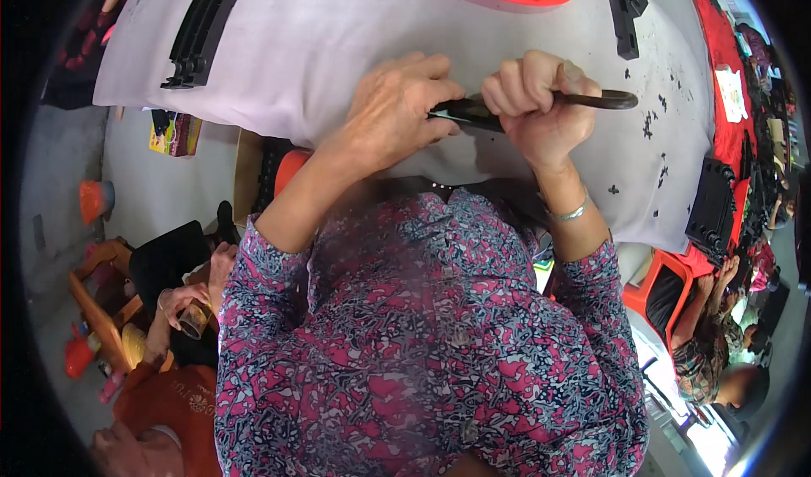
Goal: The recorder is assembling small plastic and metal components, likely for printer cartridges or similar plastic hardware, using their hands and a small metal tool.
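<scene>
Floral shirt (pixel 422 325) up close! Right hand (pixel 541 101) clenches a dark curved-handled tool (pixel 617 99); left hand (pixel 393 109) pinches a dark piece (pixel 446 112) beside it, above the pale tablecloth (pixel 312 29), black scraps (pixel 648 125) rightward. Seemingly the tool's working that piece; next move calls for steady grip.

Wdn furn. (pixel 100 325) L, red chair (pixel 639 297) R

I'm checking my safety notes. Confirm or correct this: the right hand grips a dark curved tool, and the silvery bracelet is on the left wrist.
Wrong wrist: the head view shows the silvery bracelet on the right wrist. The right hand does grip a dark curved tool.
</scene>
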Available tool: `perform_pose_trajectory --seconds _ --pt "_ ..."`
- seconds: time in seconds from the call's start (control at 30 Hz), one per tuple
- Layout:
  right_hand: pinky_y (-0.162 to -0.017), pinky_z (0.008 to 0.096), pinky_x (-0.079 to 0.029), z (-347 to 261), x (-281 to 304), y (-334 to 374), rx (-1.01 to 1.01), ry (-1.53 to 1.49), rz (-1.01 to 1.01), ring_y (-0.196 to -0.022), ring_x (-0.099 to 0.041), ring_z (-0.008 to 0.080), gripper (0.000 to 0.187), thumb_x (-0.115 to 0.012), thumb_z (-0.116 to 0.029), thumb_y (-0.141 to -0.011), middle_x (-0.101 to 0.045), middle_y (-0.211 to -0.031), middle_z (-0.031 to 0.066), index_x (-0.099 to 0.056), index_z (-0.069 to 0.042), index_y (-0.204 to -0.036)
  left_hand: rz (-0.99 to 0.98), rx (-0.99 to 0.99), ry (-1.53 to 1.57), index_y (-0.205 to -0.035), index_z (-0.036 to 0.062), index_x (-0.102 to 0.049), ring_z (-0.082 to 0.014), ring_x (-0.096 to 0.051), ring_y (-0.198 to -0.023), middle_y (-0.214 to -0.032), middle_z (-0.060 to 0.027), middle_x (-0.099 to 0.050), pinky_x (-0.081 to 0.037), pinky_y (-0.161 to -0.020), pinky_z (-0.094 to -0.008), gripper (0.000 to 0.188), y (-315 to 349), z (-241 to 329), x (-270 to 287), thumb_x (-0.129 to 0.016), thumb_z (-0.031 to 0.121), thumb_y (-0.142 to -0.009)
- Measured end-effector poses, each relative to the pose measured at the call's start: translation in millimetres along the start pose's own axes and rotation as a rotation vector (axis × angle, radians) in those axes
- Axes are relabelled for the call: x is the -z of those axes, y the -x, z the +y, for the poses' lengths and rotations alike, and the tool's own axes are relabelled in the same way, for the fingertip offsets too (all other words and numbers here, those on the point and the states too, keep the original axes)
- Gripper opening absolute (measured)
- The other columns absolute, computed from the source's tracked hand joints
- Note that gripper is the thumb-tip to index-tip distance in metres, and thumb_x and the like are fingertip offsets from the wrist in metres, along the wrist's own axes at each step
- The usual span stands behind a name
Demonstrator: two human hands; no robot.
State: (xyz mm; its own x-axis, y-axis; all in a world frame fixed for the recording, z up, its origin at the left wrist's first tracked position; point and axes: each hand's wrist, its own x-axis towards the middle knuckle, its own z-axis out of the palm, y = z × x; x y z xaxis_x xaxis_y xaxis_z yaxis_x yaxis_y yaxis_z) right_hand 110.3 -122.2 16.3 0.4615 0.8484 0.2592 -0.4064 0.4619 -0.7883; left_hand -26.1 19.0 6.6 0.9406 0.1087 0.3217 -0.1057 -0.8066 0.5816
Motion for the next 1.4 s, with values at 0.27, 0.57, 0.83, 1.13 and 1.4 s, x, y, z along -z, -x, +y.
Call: perform_pose_trajectory --seconds 0.27,0.57,0.83,1.13,1.4 --pt "-0.050 0.0300 -0.019 -4 -4 -5 -0.009 0.044 0.002 -0.053 -0.018 0.0100 0.049 -0.038 -0.047 -0.098 -0.025 -0.057 -0.0046 -0.031 -0.015 -0.063 0.004 0.015 0.008 -0.099 0.0037 -0.071 -0.0316 -0.059 -0.085 -0.087 -0.0106 -0.058 -0.049 -0.073 -0.0427 0.038 -3 2 4 -0.085 0.016 -0.065" --pt "-0.045 0.0232 -0.018 -101 32 -12 -0.133 0.074 0.156 -0.051 -0.021 0.0055 0.046 -0.053 -0.052 -0.100 -0.027 -0.062 -0.0072 -0.043 -0.013 -0.077 -0.006 0.031 0.034 -0.097 0.0032 -0.070 -0.0319 -0.060 -0.083 -0.088 -0.0110 -0.058 -0.049 -0.072 -0.0418 0.036 -3 3 5 -0.084 0.015 -0.067" --pt "-0.056 0.0362 -0.046 -105 109 26 -0.461 1.466 0.562 -0.057 -0.055 0.0239 0.032 -0.060 -0.031 -0.095 -0.059 -0.066 0.0077 -0.068 -0.001 -0.090 -0.023 0.006 0.043 -0.097 0.0035 -0.070 -0.0321 -0.059 -0.083 -0.086 -0.0110 -0.056 -0.048 -0.072 -0.0427 0.036 -8 3 4 -0.084 0.016 -0.067" --pt "-0.076 0.0431 -0.051 -89 90 -22 -0.005 1.715 0.412 -0.086 -0.064 0.0348 0.014 -0.067 -0.011 -0.086 -0.067 -0.098 0.0169 -0.064 -0.001 -0.094 0.043 -0.120 -0.022 -0.098 0.0063 -0.069 -0.0271 -0.058 -0.085 -0.088 -0.0068 -0.058 -0.044 -0.077 -0.0407 0.040 -15 9 -10 -0.086 0.019 -0.064" --pt "-0.076 0.0390 -0.052 -61 115 -111 -0.015 1.712 0.155 -0.086 -0.065 0.0279 0.021 -0.074 -0.012 -0.084 -0.064 -0.099 0.0134 -0.068 -0.003 -0.102 0.077 -0.101 0.044 -0.104 0.0046 -0.069 -0.0297 -0.056 -0.088 -0.091 -0.0084 -0.058 -0.043 -0.083 -0.0412 0.047 -6 2 1 -0.086 0.025 -0.066"
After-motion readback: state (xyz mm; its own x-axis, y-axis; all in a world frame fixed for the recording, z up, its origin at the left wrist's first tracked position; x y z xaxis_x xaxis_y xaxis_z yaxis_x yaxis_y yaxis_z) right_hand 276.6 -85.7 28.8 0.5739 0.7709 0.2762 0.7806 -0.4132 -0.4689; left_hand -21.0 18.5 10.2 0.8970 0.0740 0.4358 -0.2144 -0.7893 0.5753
